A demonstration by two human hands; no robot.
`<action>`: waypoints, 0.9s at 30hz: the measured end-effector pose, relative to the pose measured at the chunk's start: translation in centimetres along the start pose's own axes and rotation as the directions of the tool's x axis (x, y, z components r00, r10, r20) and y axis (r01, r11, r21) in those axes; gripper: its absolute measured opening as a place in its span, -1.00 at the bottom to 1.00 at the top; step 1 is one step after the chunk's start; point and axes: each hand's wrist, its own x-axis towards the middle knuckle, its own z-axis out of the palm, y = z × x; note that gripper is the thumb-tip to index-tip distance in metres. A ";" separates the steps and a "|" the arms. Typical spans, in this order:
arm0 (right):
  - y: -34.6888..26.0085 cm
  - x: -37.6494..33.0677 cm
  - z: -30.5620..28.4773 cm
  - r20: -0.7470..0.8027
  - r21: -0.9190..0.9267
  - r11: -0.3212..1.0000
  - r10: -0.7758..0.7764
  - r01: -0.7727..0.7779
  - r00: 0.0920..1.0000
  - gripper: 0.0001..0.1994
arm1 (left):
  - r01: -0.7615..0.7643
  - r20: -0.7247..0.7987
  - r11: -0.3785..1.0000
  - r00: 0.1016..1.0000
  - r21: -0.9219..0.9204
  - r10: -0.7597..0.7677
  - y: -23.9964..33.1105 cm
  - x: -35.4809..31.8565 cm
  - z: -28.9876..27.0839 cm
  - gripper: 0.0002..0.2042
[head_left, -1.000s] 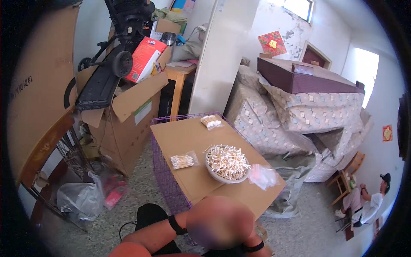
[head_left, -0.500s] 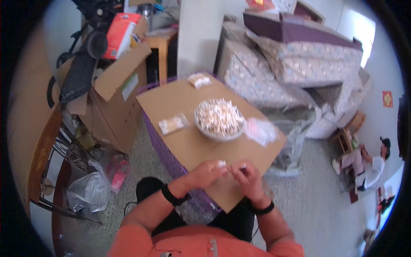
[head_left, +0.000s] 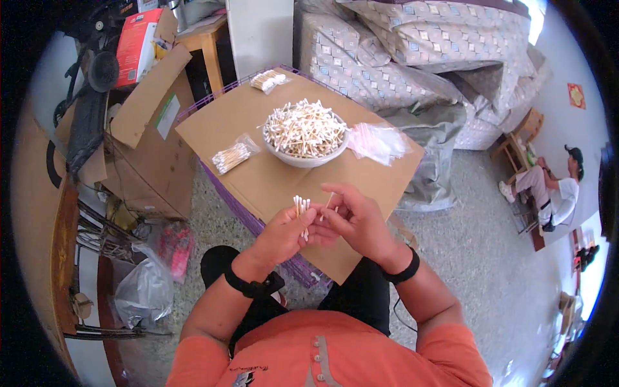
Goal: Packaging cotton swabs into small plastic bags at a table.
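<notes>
My left hand (head_left: 287, 233) is closed round a small bunch of cotton swabs (head_left: 301, 206), their white tips standing up past the thumb. Close beside it, my right hand (head_left: 358, 221) pinches a single cotton swab (head_left: 327, 201) between thumb and fingers. Beyond both hands, a white bowl (head_left: 298, 161) heaped with loose cotton swabs (head_left: 306, 128) stands on a cardboard sheet (head_left: 258, 187). Left of the bowl lies a clear bag of swabs (head_left: 233, 155); a second bag of swabs (head_left: 269, 80) is near the far corner. Thin clear plastic bags (head_left: 382, 143) lie right of the bowl.
The cardboard rests on a purple wire crate (head_left: 235, 200). An open carton (head_left: 151, 155) stands at the left, near a grey plastic bag (head_left: 145, 290) on the floor. Wrapped cushions (head_left: 380, 84) are piled behind. A seated person (head_left: 560, 190) is at far right.
The view has tilted down, so the table sits higher in it. Several swabs now show upright in my left hand, and a single swab shows in my right fingers.
</notes>
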 end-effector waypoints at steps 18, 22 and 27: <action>3.1 -0.8 -1.2 0.170 -0.230 0.918 -0.287 0.322 0.943 -0.42 | 0.205 -0.066 0.962 0.978 0.178 -0.196 -0.2 1.6 1.5 -0.81; 3.5 -1.4 -1.0 0.155 -0.118 0.965 -0.215 0.234 0.964 -0.43 | 0.203 0.009 0.970 0.978 0.133 -0.206 -0.6 1.6 0.6 -0.83; 4.2 -1.6 -1.1 0.150 -0.089 0.967 -0.223 0.238 0.963 -0.43 | 0.200 -0.032 0.969 0.980 0.148 -0.198 -0.8 1.7 0.5 -0.85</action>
